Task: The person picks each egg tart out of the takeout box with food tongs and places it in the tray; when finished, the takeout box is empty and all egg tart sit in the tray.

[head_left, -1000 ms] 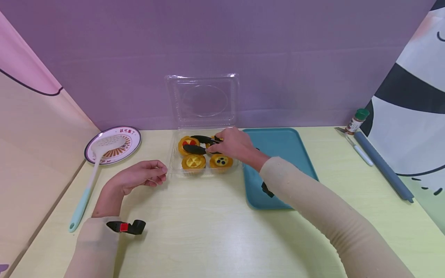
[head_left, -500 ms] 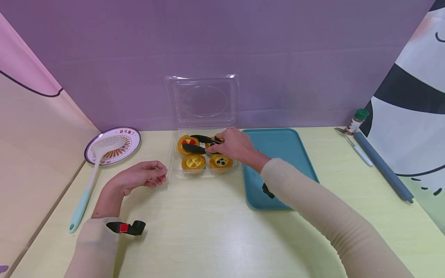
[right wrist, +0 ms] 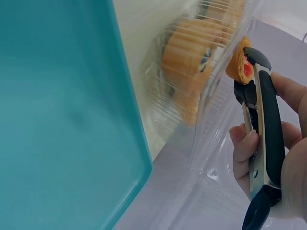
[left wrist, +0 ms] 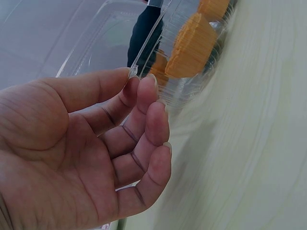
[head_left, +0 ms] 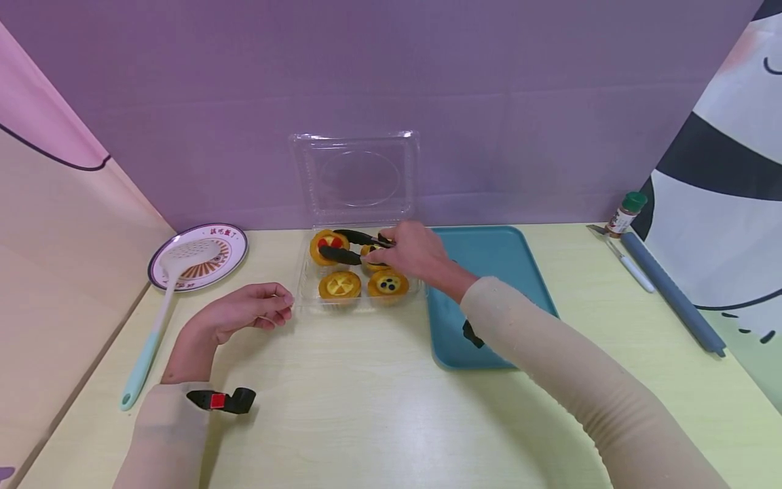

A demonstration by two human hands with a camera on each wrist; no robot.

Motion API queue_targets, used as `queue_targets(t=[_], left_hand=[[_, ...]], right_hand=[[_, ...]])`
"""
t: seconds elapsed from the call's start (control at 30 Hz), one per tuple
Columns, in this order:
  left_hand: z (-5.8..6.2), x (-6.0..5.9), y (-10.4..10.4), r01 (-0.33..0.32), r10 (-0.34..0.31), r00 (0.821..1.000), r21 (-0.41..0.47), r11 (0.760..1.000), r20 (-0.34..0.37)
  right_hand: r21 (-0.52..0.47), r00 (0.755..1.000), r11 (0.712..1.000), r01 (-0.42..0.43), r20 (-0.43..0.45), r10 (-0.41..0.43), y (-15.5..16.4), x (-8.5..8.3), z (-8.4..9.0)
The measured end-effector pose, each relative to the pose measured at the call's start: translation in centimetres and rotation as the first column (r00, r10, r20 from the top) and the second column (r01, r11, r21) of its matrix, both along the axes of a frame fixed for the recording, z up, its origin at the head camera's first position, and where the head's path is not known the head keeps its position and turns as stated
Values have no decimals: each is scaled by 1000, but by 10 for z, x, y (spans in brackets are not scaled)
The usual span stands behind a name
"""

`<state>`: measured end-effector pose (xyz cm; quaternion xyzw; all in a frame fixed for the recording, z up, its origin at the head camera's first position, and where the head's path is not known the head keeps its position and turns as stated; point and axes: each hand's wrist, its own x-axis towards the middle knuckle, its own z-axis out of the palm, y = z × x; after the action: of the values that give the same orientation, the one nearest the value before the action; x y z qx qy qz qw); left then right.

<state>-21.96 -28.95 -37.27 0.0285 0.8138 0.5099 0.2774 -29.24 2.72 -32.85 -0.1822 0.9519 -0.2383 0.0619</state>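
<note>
My right hand [head_left: 415, 251] grips black-handled tongs [right wrist: 269, 124]. Their black tips close on a tart with red topping [right wrist: 238, 64], which shows above the container's rim in the right wrist view. Below is the open clear plastic container [head_left: 303, 275], its lid [head_left: 357, 176] standing up at the back. Inside it sit a tart with yellow cross topping [head_left: 340, 286], a tart with dark berries [head_left: 388, 284], and another tart [head_left: 374, 258] partly hidden by the tongs and hand. My left hand [left wrist: 91, 139] pinches the container's near left rim between thumb and forefinger, the other fingers curled.
A teal tray [head_left: 489, 305] lies right of the container, under my right forearm. At left, a slotted turner [head_left: 160, 316] rests on a patterned plate [head_left: 235, 248]. Far right are a green-capped bottle [head_left: 626, 212], a small knife [head_left: 635, 273] and a blue-grey roll [head_left: 675, 295].
The red-topped tart has risen a little with the tongs, shifting slightly back and left, and more of the berry tart shows. My left hand has stayed in place.
</note>
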Motion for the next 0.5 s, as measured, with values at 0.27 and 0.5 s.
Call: queue_targets(t=[0.27, 0.5], left_hand=[[0, 0, 0, -2, 2, 1000, 2, 1000, -3], [0, 0, 0, -5, 5, 1000, -1, 1000, -7]], right_hand=[[-8, 998, 1000, -14, -64, 14, 12, 0, 6], [-24, 994, 1000, 20, -109, -22, 33, 4, 16]])
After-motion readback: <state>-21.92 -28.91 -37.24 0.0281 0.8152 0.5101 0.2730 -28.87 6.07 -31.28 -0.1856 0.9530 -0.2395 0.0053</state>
